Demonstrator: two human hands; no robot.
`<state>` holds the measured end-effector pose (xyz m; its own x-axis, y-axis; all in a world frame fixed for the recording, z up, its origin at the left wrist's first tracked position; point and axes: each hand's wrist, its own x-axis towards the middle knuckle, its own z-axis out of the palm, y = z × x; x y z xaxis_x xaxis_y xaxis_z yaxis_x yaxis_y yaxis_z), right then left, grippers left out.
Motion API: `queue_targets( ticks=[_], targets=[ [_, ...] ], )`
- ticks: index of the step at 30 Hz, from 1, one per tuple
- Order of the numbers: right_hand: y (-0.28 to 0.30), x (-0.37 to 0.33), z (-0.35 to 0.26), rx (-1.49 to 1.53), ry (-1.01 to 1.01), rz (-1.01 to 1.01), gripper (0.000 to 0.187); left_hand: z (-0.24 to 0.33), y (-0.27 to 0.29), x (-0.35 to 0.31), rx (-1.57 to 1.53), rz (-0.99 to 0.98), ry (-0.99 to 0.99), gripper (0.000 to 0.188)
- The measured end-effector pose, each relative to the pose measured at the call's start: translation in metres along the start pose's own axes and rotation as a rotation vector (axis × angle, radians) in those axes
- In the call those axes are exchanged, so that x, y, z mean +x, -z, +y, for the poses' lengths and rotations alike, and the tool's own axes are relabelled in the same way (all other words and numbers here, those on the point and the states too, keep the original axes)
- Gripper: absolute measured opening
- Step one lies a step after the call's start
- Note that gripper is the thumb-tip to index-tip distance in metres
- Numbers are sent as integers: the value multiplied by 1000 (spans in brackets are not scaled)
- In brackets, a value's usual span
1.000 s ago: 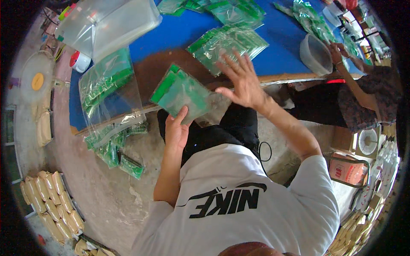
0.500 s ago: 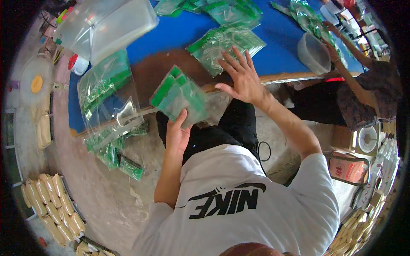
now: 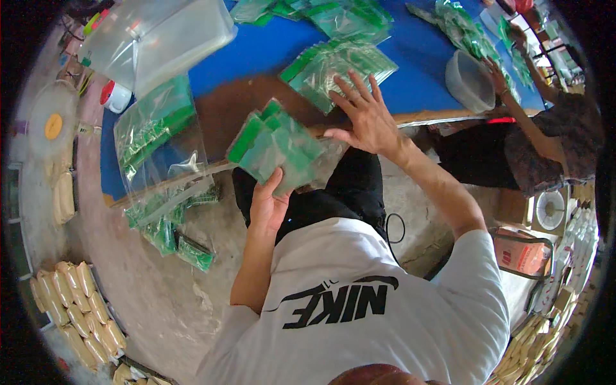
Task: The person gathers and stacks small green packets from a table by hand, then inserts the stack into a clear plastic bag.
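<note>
My left hand [image 3: 271, 202] grips a small fanned stack of clear plastic bags with green bands [image 3: 277, 149], thumb on top, held out in front of the table edge. My right hand [image 3: 367, 119] has its fingers spread and its fingertips over a pile of similar green-banded bags [image 3: 337, 67] at the table's near edge. Whether the fingertips press on that pile I cannot tell. To the left, a large clear bag [image 3: 160, 131] with green-banded packets inside hangs partly over the edge.
The blue table [image 3: 256, 58] has a bare brown patch. A translucent bin [image 3: 160, 42] stands at the far left, beside a white cup-like container with a red top [image 3: 115, 97]. At right, another person's hand [image 3: 495, 77] is near a clear tub [image 3: 470, 80]. Green packets [image 3: 168, 234] sit below the table edge.
The stack in my left hand is fanned out wider toward the right. My right hand has barely moved. The other person's hands have shifted slightly at the far right.
</note>
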<state>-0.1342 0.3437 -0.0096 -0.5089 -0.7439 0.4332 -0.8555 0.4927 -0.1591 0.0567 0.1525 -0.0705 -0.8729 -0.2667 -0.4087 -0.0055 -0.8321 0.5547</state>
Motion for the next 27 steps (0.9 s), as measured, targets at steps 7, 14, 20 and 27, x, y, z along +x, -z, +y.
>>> queue_targets(
  ticks=[7, 14, 20, 27],
  targets=[
    [-14, -17, -28, 454, 325, -161, 57, -10, 4, 10, -74, -27, 29, 37],
    [-4, -6, -3, -114, 44, -1, 56, -8, 12, 8, -107, -53, 20, 44],
    [-15, -21, -18, 428, 288, -189, 49, -14, -4, 12, -44, -58, 29, 40],
    [-4, -1, 14, -60, 30, -80, 60, -14, 14, 8, -164, -69, 25, 41]
  ],
)
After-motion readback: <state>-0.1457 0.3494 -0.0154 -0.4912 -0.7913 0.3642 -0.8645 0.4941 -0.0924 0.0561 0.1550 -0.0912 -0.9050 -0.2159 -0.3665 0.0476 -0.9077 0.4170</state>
